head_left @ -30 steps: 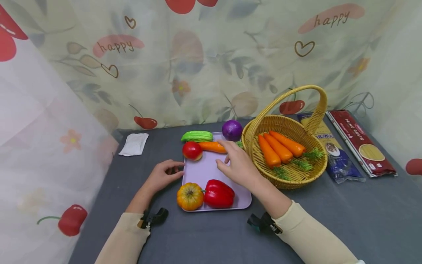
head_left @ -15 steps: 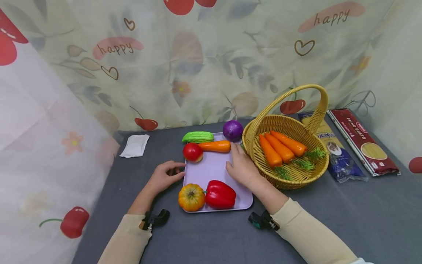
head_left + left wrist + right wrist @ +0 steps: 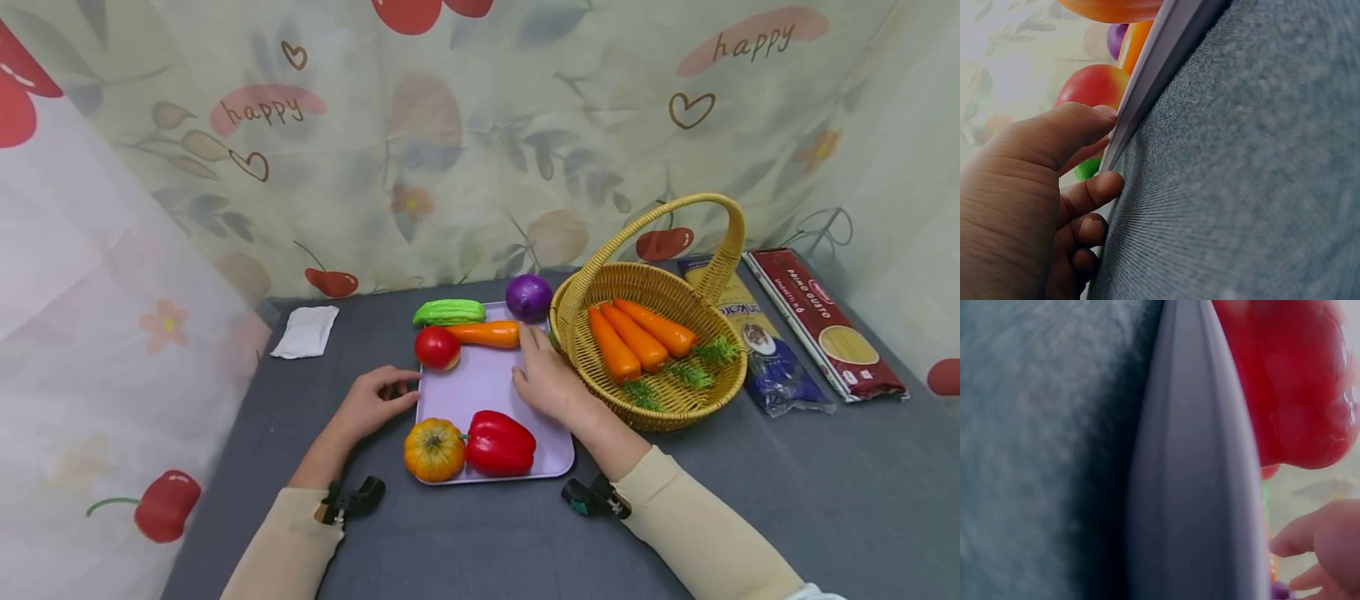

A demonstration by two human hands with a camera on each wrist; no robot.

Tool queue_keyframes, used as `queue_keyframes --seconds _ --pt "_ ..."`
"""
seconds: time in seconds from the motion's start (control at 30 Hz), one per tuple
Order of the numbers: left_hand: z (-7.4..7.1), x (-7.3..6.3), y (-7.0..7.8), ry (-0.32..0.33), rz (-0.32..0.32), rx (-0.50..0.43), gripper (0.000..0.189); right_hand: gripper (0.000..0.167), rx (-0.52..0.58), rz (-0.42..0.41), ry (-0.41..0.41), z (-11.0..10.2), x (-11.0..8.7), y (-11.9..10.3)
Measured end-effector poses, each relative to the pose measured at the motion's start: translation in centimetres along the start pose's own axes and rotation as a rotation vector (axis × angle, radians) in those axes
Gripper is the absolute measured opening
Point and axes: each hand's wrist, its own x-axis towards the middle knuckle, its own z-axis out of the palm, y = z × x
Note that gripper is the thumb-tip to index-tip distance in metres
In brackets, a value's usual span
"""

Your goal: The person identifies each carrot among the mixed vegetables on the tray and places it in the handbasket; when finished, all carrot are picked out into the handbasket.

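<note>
On the lilac tray (image 3: 468,387) lie a carrot (image 3: 491,334), an apple (image 3: 437,347), a green bitter melon (image 3: 450,312) and a purple round vegetable (image 3: 528,297). At its front are a small pumpkin (image 3: 435,450) and a red bell pepper (image 3: 501,443). My left hand (image 3: 378,400) rests against the tray's left rim, fingers loosely bent; the left wrist view has the thumb touching the rim. My right hand (image 3: 549,379) reaches over the tray's right side, straight fingers at the carrot's right end and thumb apart. Those fingers partly hide the carrot's leafy end.
A wicker basket (image 3: 660,421) with three carrots stands close to my right hand, its tall handle arching above. Two pasta packets (image 3: 828,325) lie at the far right. A folded white tissue (image 3: 305,332) lies at the back left.
My right hand has lowered from above the carrot to its right end, and its fingers have drawn closer to it. The left hand stays at the rim.
</note>
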Motion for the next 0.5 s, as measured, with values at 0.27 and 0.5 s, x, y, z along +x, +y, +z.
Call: queue_keyframes --seconds 0.27,0.5 --pt "0.0 0.0 -0.2 0.015 0.012 0.008 0.028 0.060 -0.219 0.062 -0.005 -0.1 -0.5 -1.0" --pt "0.1 0.1 -0.2 0.006 0.006 0.000 0.028 0.045 -0.254 0.084 -0.007 -0.8 -1.4 -2.1"
